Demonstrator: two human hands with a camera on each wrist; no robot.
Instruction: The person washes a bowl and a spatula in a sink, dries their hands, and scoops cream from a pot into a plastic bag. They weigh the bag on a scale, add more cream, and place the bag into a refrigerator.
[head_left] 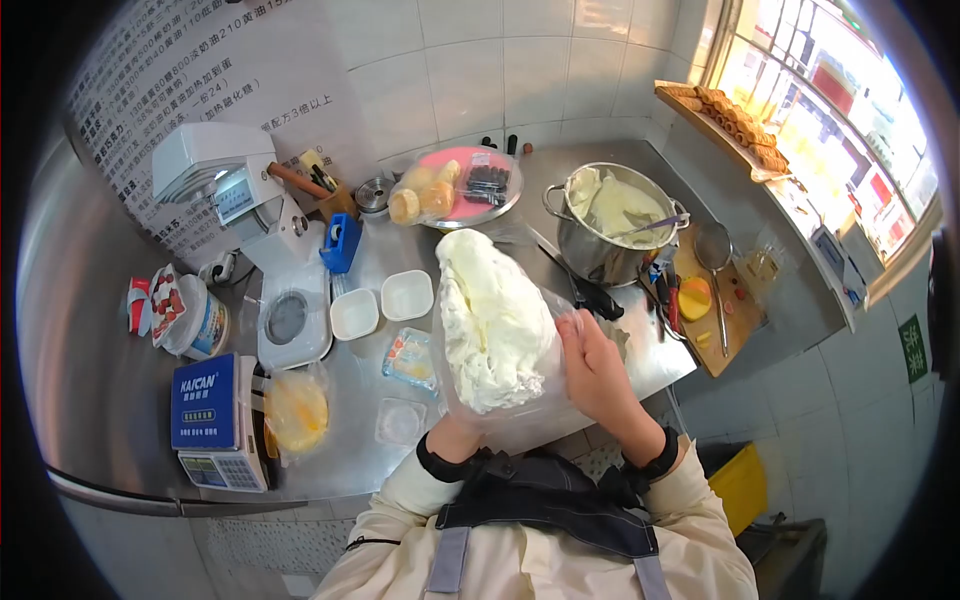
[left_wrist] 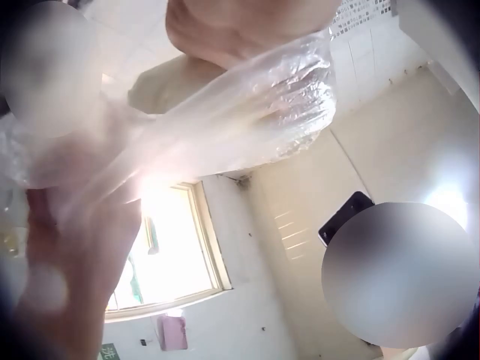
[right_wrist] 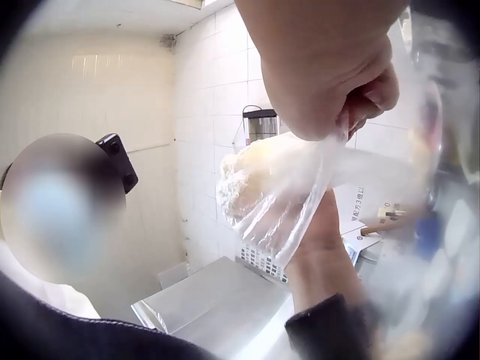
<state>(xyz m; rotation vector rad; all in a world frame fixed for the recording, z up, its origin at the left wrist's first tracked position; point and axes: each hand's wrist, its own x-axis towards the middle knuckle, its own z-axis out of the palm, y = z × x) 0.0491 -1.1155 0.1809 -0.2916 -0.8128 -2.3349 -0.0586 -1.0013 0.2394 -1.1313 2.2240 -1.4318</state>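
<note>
A large heap of white whipped cream bulges from the open mouth of a clear plastic bag, held up in front of the chest. My right hand pinches the edge of the bag at its right side, fingers curled in. From below, my left hand grips the bag; in the head view the cream and plastic hide most of it. Beyond the right hand stands a steel pot with pale cream inside and a utensil handle leaning out.
On the steel counter are a white mixer, white tubs, a blue tape dispenser and a scale. Behind, a pink board bears bread. A cutting board with cut fruit and a strainer lies right.
</note>
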